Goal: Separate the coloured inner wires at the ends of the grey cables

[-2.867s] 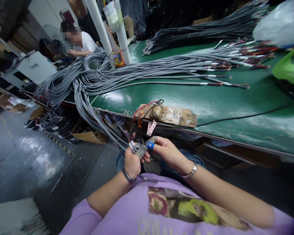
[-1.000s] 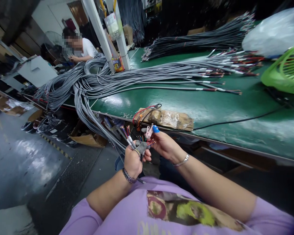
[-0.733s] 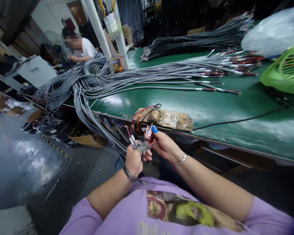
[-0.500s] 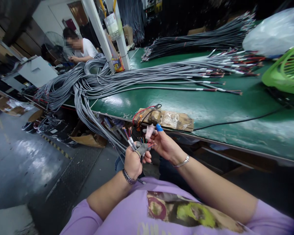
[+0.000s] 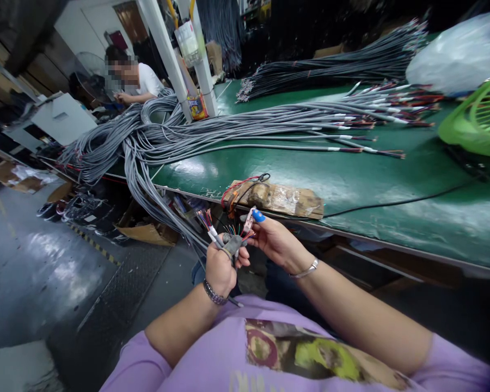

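Grey cables (image 5: 213,235) with fanned-out coloured wire ends are gripped in my left hand (image 5: 224,267), whose thumb wears a grey cover. My right hand (image 5: 271,237), with blue on one fingertip, pinches a small pinkish piece (image 5: 249,220) close beside the wire ends. Just beyond my hands, a taped wooden board (image 5: 286,200) with red and black leads lies at the edge of the green table (image 5: 351,179).
Long grey cables (image 5: 228,128) run across the table and hang over its edge. Behind lie black cable bundles (image 5: 318,71). A green basket (image 5: 476,117) and a plastic bag (image 5: 453,54) are at right. Another person (image 5: 145,81) sits at the far left.
The pinkish piece has turned in my right hand, and the blue fingertip has shifted slightly left. The wire ends in my left hand have moved a little to the left.
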Motion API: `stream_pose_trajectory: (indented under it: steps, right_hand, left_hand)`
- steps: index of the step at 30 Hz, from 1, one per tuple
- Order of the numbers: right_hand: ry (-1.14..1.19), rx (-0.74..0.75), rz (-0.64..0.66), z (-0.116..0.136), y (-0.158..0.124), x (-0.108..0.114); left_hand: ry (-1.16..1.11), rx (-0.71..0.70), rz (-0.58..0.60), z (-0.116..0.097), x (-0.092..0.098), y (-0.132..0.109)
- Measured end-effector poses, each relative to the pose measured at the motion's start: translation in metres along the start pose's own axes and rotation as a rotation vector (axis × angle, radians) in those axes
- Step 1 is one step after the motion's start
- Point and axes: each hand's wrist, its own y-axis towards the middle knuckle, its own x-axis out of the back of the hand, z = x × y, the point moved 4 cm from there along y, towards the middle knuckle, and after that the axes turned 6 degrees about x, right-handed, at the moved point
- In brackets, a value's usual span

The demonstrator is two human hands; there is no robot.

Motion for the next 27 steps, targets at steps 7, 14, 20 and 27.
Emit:
stream_pose_trajectory:
  steps: [7, 14, 20, 27]
  right_hand:
    - [0.004, 0.018, 0.032, 0.002, 0.002, 0.002]
    - [0.012, 0.032, 0.040, 0.000, 0.002, 0.003]
    - [0.037, -0.026, 0.015, 0.000, -0.002, 0.003]
    - [-0.070, -0.019, 0.005, 0.006, 0.003, 0.005]
  left_hand:
    - [0.010, 0.018, 0.005, 0.005, -0.001, 0.005]
    - [0.038, 0.010, 0.004, 0.008, -0.002, 0.005]
    - [0.033, 0.000, 0.024, 0.010, 0.002, 0.000]
    - [0.026, -0.015, 0.023, 0.005, 0.007, -0.005]
